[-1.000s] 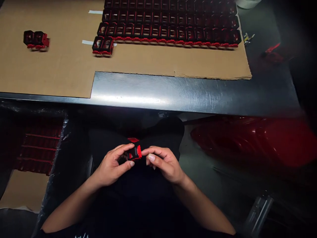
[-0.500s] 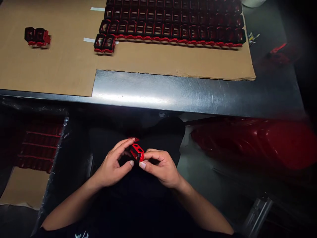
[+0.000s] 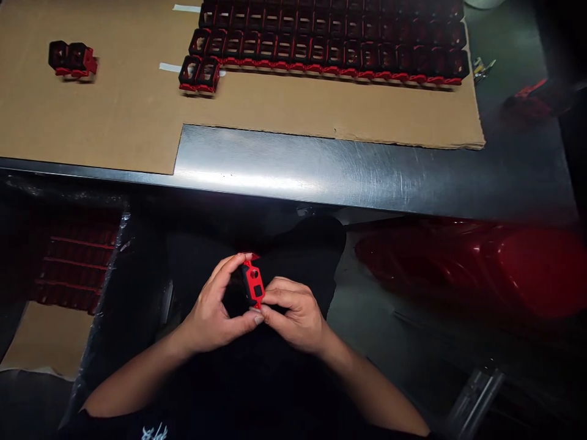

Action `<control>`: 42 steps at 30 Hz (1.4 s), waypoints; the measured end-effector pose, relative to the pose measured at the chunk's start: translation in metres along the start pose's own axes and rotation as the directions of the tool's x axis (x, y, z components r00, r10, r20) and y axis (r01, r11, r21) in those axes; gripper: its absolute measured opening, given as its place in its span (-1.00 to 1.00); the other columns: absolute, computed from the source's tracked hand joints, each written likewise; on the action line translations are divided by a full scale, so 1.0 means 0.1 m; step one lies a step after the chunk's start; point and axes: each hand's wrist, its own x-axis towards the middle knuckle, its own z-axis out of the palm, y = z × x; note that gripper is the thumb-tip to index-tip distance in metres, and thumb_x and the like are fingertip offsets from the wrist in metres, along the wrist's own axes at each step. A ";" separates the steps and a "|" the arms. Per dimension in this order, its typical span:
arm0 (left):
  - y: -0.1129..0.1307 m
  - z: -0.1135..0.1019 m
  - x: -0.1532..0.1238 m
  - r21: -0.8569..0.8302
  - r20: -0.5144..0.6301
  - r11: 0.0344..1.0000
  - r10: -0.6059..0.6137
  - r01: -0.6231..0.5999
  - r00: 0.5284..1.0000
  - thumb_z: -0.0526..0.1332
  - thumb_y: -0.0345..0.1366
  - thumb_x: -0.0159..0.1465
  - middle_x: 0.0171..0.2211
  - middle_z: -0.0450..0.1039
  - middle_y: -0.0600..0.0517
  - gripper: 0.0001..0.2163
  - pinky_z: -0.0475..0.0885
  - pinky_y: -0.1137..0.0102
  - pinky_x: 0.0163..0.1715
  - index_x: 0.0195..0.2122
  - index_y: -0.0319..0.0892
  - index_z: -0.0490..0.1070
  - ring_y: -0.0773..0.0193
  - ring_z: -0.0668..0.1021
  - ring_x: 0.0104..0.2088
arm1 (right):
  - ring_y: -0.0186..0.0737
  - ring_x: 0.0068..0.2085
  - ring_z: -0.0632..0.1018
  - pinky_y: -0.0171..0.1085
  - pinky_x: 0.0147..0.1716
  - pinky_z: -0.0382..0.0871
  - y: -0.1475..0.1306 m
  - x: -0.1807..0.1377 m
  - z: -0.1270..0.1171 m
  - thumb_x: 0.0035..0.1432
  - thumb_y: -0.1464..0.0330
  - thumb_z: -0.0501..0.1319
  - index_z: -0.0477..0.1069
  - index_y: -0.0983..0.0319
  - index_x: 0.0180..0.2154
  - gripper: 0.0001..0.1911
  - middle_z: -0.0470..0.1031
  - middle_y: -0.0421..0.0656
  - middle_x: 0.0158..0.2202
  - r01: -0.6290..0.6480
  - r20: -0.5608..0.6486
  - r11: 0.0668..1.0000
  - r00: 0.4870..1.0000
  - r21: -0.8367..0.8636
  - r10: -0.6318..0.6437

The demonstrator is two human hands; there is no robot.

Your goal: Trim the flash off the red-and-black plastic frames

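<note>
A small red-and-black plastic housing (image 3: 255, 281) is held between both hands above my lap, its red face with a round and a square opening turned up. My left hand (image 3: 214, 305) grips it with the fingers at its far end and the thumb at the near end. The thumb and index finger of my right hand (image 3: 296, 311) pinch its near right corner. Similar housings stand in close rows (image 3: 321, 46) on the cardboard (image 3: 367, 113), with a pair (image 3: 199, 74) at the front left of the rows.
Another pair of housings (image 3: 72, 60) stands farther left on the cardboard. The metal table edge (image 3: 275, 159) runs between it and my lap. At lower left, a plastic-lined box (image 3: 103, 293) holds more red-and-black parts. Large red plastic (image 3: 458, 263) lies at right below the table.
The housing has turned so its red face shows more fully. My left thumb has moved right, to the housing's near end. The view has shifted slightly.
</note>
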 end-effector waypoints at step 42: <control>-0.20 0.07 0.04 0.383 0.045 0.820 0.443 -0.425 0.895 0.28 -0.50 0.22 0.20 0.32 -0.37 -0.08 0.56 0.18 0.07 0.46 -0.28 -0.33 0.08 0.47 0.21 | -0.29 -0.34 0.59 -0.38 -0.44 0.51 -0.01 0.02 0.01 0.08 0.32 0.44 0.58 0.17 -0.16 -0.75 0.60 -0.16 -0.28 -0.403 -0.003 0.836 0.900 0.372 0.435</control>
